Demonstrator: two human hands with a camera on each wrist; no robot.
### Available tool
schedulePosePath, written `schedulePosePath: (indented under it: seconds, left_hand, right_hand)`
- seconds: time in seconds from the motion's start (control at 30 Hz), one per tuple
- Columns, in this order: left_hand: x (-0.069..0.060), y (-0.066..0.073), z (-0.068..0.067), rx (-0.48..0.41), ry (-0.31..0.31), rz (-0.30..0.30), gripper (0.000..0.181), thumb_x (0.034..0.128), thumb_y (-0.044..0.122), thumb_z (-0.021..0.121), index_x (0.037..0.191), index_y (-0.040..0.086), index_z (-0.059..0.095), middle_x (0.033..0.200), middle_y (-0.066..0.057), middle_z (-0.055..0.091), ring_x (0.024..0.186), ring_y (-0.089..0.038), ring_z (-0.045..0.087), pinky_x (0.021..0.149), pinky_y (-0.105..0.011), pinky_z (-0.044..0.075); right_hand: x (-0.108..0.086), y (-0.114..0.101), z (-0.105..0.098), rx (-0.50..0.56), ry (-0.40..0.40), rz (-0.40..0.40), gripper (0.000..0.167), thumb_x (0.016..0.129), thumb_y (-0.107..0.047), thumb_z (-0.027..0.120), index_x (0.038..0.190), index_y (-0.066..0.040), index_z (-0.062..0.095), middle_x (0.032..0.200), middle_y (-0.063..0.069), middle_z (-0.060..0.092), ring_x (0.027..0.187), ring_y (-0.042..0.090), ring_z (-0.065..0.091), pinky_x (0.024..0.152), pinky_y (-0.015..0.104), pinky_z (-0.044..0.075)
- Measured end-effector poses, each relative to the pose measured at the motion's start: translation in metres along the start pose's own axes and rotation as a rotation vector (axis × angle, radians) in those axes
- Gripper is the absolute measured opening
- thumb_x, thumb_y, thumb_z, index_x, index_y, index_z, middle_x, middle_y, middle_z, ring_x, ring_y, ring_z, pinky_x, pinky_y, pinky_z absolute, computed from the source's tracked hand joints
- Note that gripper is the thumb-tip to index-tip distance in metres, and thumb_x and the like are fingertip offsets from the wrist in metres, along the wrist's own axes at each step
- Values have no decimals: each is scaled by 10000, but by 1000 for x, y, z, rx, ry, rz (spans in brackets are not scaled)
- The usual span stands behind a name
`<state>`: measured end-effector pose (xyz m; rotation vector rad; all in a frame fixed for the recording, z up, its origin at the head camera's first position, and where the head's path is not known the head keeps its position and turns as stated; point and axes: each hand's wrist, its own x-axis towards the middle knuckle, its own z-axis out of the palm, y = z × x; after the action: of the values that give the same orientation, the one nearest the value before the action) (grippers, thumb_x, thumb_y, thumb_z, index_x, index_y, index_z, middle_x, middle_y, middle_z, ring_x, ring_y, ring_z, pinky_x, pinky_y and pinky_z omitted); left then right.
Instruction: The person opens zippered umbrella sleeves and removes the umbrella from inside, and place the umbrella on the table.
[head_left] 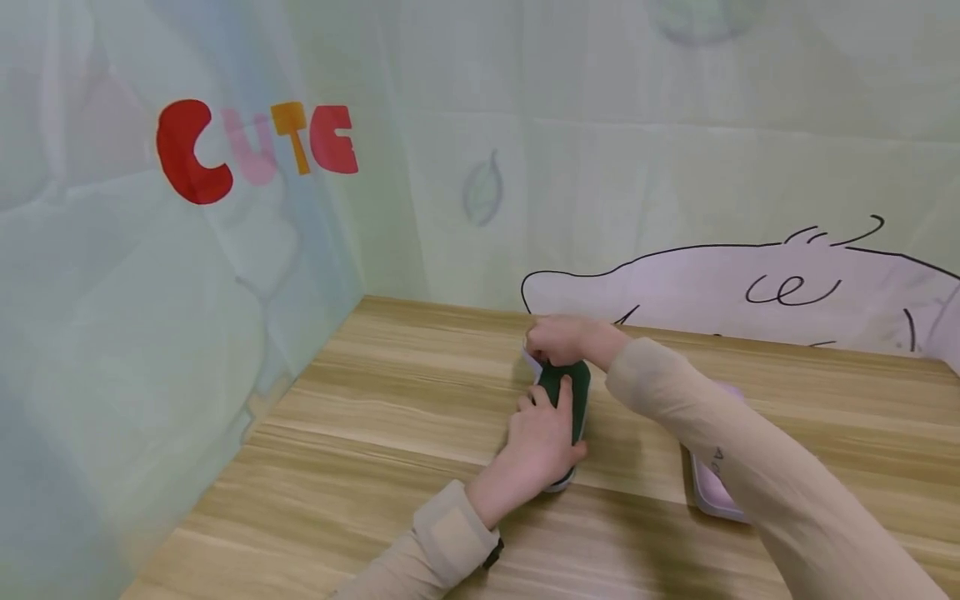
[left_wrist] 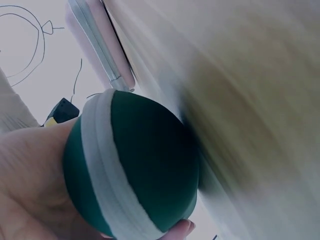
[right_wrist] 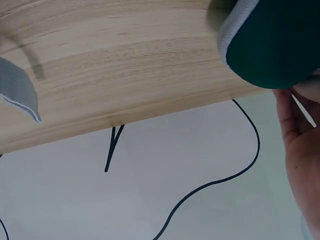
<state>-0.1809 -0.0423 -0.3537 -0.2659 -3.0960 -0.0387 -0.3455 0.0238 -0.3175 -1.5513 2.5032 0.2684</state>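
Note:
A dark green case (head_left: pixel 576 400) with a pale grey zipper band lies lengthwise on the wooden table. My left hand (head_left: pixel 534 437) grips its near part, index finger stretched along the top and thumb at the right side. In the left wrist view, the rounded green case (left_wrist: pixel 155 155) rests against the left palm (left_wrist: pixel 35 185). At the far end, my right hand (head_left: pixel 558 339) has curled fingers beside a pale strip; its fingertips are hidden. The right wrist view shows the right hand (right_wrist: pixel 305 155) touching the green case (right_wrist: pixel 280 50).
A pink case (head_left: pixel 712 492) with a pale rim lies on the table (head_left: pixel 360 425) to the right, partly under the right sleeve (head_left: pixel 750 467). A grey fabric corner (right_wrist: pixel 17 90) shows in the right wrist view. Printed cloth walls (head_left: pixel 465 167) stand behind and left of the table.

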Motion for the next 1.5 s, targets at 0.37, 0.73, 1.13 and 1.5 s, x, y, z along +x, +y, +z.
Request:
schedulePosePath:
  seconds: [0.37, 0.73, 1.13, 1.5]
  left_hand:
    - [3, 4, 2, 27, -14, -15, 860, 837, 565, 640, 1507, 143, 303, 1330, -252, 503, 1021, -334, 588, 641, -336, 524]
    - [3, 4, 2, 36, -7, -20, 851, 841, 565, 636, 1500, 132, 316, 1318, -256, 515, 1019, -342, 592, 634, -340, 535]
    - [3, 5, 1, 47, 0, -21, 849, 845, 561, 633, 1503, 131, 311, 1321, -255, 516, 1034, -343, 591, 633, -339, 537]
    - [3, 5, -1, 38, -43, -28, 850, 867, 576, 594, 1520, 142, 267, 1366, -259, 481, 1090, -350, 575, 661, -337, 542]
  right_hand:
    - [1, 0, -1, 34, -41, 132, 259, 884, 39, 545, 675, -109, 506, 646, -35, 407, 612, 125, 365, 561, 226, 312]
    - [-4, 2, -2, 76, 8, 123, 144, 871, 39, 574, 811, -61, 658, 777, 36, 606, 710, 157, 487, 669, 272, 437]
    - [-8, 10, 1, 80, 48, 81, 206, 901, 6, 549, 880, -49, 746, 928, 97, 722, 873, 220, 653, 775, 332, 538]
    - [-7, 13, -1, 125, -3, 108, 243, 871, 63, 541, 837, -43, 757, 860, 74, 715, 733, 148, 568, 670, 264, 499]
